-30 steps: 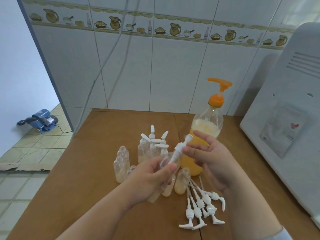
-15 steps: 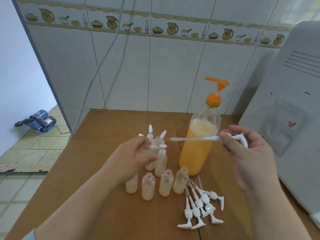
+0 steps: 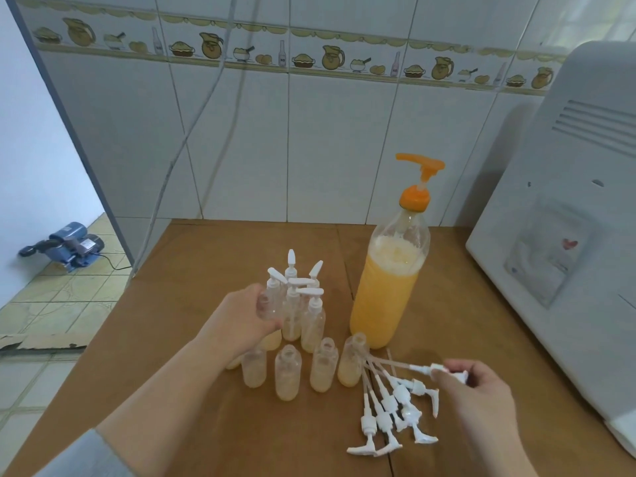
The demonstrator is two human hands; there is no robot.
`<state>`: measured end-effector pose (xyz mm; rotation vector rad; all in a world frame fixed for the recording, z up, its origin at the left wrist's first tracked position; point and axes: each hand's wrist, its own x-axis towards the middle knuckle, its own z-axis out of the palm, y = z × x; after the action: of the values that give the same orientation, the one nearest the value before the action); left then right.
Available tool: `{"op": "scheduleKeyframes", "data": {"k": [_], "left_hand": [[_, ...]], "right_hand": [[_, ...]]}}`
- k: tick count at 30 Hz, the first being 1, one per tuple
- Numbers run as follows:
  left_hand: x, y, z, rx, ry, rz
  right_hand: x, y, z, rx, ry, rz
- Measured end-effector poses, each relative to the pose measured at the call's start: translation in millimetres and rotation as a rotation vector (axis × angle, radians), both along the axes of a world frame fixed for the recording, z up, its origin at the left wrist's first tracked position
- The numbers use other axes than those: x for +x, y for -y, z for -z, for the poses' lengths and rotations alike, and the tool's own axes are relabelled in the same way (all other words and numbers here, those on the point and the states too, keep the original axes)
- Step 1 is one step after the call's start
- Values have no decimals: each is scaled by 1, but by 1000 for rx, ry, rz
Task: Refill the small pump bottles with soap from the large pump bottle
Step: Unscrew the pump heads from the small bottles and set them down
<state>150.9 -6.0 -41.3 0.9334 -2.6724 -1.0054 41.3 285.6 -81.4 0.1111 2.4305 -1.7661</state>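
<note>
The large pump bottle (image 3: 387,290), clear with orange soap and an orange pump, stands at the back right of the wooden table (image 3: 192,270). My left hand (image 3: 241,318) grips an uncapped small clear bottle (image 3: 269,306) above the cluster. Several small bottles with white pumps (image 3: 303,304) stand behind it. A row of uncapped small bottles (image 3: 288,371), partly filled, stands in front. My right hand (image 3: 478,390) holds a white pump head (image 3: 426,369) low over a pile of loose white pumps (image 3: 389,411).
A white appliance (image 3: 557,256) fills the right side of the table. The tiled wall (image 3: 309,149) stands behind, with a hanging cable (image 3: 192,125). A blue water pump (image 3: 69,244) sits on the floor at left.
My right hand carried the pulled-out pump head down from beside the large bottle to the pile of loose pumps. My left hand kept the uncapped small bottle near the cluster.
</note>
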Motion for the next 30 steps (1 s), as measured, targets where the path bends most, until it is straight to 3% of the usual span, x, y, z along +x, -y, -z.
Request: {"op": "scheduleKeyframes", "data": {"k": [7,12,17,25,30], "left_hand": [[-9,3,16,-23,198,17],[-9,11,7,14,110,-33],[-25,21,-8,-98,61,-82],[-62,29,3,-95,399,-40],[-67,29,12,-75,465,-73]], "right_hand": [[16,22,44,274,-50,-168],[23,29,56,389,-312,-361],[23,33,66,422,-449,-435],[24,34,62,400,-468,-413],[24,31,56,391,-430,-410]]}}
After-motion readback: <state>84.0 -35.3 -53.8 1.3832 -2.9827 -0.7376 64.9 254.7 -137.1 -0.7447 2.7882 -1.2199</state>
